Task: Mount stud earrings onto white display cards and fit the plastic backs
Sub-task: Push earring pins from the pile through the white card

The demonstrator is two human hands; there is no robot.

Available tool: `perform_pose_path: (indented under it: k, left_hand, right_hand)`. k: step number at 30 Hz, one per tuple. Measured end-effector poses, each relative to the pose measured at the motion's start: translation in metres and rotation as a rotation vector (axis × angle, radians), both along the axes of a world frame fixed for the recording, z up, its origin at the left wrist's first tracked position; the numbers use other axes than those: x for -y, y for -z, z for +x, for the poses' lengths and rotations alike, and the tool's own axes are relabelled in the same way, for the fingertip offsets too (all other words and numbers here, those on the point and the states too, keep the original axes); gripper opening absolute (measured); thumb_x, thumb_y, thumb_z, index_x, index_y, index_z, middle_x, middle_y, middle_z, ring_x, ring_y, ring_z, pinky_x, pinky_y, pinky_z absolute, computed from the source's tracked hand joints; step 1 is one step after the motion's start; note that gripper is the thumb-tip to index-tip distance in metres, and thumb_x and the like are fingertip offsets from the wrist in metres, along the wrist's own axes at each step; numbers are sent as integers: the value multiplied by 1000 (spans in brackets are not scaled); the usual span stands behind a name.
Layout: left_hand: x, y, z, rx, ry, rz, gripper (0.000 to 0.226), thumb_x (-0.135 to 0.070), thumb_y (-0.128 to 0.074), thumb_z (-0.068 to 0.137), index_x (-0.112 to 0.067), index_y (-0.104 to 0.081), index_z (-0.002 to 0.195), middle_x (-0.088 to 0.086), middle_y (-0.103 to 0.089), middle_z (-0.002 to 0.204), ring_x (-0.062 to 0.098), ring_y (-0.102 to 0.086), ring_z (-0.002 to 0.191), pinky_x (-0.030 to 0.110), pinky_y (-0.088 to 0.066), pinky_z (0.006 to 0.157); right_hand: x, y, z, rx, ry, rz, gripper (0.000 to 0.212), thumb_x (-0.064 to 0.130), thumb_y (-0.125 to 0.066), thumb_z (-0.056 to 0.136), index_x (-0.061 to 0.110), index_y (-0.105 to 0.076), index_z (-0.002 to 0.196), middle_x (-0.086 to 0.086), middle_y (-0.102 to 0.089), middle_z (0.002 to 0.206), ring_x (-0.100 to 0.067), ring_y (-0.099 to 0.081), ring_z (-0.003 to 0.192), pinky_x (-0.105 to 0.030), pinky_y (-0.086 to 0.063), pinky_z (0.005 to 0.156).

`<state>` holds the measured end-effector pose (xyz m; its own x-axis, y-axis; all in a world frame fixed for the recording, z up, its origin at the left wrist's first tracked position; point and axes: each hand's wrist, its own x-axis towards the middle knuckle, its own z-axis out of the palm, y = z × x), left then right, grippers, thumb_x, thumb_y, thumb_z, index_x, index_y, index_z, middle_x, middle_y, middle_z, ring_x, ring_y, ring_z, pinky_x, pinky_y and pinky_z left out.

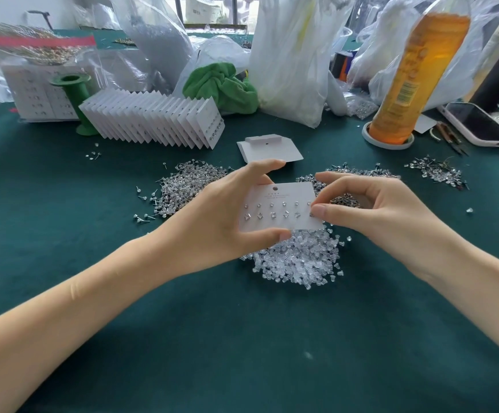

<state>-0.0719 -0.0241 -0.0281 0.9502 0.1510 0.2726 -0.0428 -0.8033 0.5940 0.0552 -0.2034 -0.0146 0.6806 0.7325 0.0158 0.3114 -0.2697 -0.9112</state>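
While the dark green table cloth fills most of the frame, white plastic bags crowd its upper edge, with a tall orange bottle standing tilted in the upper right and two phones at the right edge. A fanned row of finished white cards lies in the upper left beside a green spool, and a crumpled green cloth sits just right of them. A blank card stack lies above the hands. At centre, the left hand grips a white display card by its left side, thumb under the lower edge and fingers curled over the top; the card carries two rows of stud earrings. The right hand pinches the card's right edge between thumb and forefinger. A heap of clear plastic backs lies directly under the card, and piles of loose studs lie behind it.
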Motion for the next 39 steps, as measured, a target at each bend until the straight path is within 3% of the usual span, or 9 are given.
perform_pose_path:
  k: [4,6,8,10,13,21,32,37,39]
  left_hand:
    - [0,-1,0,-5,-10,-10,79,-60,-65,69,-41,-31,138,-17,-53,117,-14,-44,107,-1,-32,85]
    - [-1,-2,-1,1,-13,-14,79,-61,-65,69,-42,-31,137,-17,-53,117,-13,-44,107,-2,-32,84]
    - [-1,-3,-1,8,-19,-20,79,-63,-64,69,-43,-29,137,-18,-52,118,-15,-42,109,-3,-31,85]
    - [0,-3,-2,16,-23,-24,80,-64,-63,68,-43,-29,137,-19,-51,118,-15,-41,110,-3,-30,86]
    - [1,-3,-2,37,-13,-26,79,-59,-67,70,-40,-31,138,-17,-52,117,-12,-43,108,-2,-31,85]
    - [4,-3,-2,56,15,-7,78,-50,-73,71,-38,-33,138,-13,-55,116,-8,-48,103,0,-35,81]
    - [3,-1,-2,82,42,34,79,-49,-73,73,-36,-32,139,-11,-55,118,-2,-51,100,1,-36,83]
    - [0,1,-1,117,58,55,80,-47,-75,72,-34,-33,139,-11,-54,119,0,-51,102,3,-36,85]
    - [-3,-1,-1,115,74,56,85,-47,-76,71,-36,-29,141,-11,-53,122,1,-51,108,5,-36,89]
  right_hand:
    - [0,-1,-2,45,13,28,16,30,-79,68,26,-72,82,3,-71,104,-21,-66,100,-49,-47,98]
    - [2,-5,-1,53,20,51,27,37,-79,65,26,-70,88,7,-72,97,-13,-67,88,-29,-54,84]
    - [4,-10,-1,7,38,78,40,47,-74,59,26,-70,92,9,-72,84,-5,-62,69,-16,-49,62]
    - [5,-14,-2,-67,49,59,50,53,-72,54,25,-70,95,5,-71,72,-8,-51,49,-16,-40,45]
    - [5,-17,-4,-176,-10,10,57,51,-72,51,21,-70,100,-4,-74,72,-9,-39,34,-13,-28,35]
    - [-1,-15,-9,-365,-137,-24,40,46,-75,56,26,-74,91,-13,-75,81,-7,-36,27,-9,-26,32]
    - [-5,-5,-11,-370,-90,29,36,34,-75,61,20,-69,94,-15,-74,76,-7,-34,28,-11,-27,33]
    - [-4,-1,-12,-379,-89,77,15,21,-75,73,20,-70,86,-11,-72,65,-8,-33,30,-10,-27,33]
    - [-5,0,-12,-397,-84,119,14,23,-76,68,23,-70,81,-13,-72,68,-7,-33,30,-10,-28,34]
